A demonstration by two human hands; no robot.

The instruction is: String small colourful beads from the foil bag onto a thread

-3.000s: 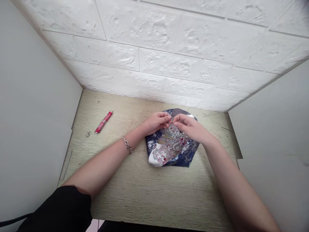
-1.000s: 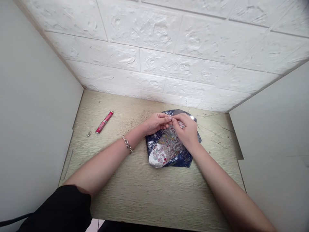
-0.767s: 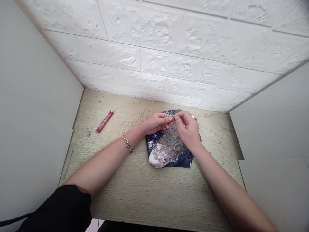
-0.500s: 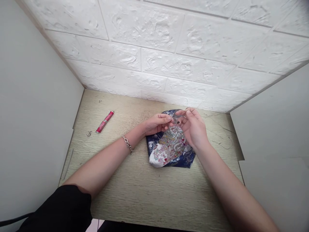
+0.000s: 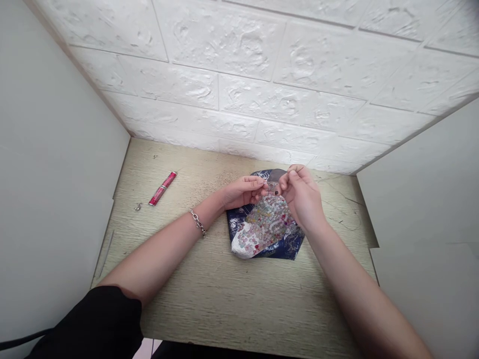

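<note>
Over a dark blue patterned packet (image 5: 235, 227), both my hands are raised close together. A spread of small beads (image 5: 267, 214) in pink, white, yellow, green and red lies on it, partly on a white patch. My left hand (image 5: 247, 190) is pinched at thumb and forefinger; a tiny pale thing shows at the tips, too small to name. To its right, my right hand (image 5: 301, 194) is also pinched, apart from the left. A fine clear thread seems to be between its fingertips, though barely visible. A dark spot shows on one right fingertip.
On the table's left lie a red tube (image 5: 162, 188) and small silver metal pieces (image 5: 138, 206). Thin strands of thread (image 5: 346, 199) curl over the wood at right. A white brick-patterned wall (image 5: 262, 99) stands behind, with grey panels (image 5: 56, 174) at both sides.
My right hand has closed its fingers more and moved slightly away from my left. The clear strand seen between the hands earlier is now hard to make out. My left hand stays put.
</note>
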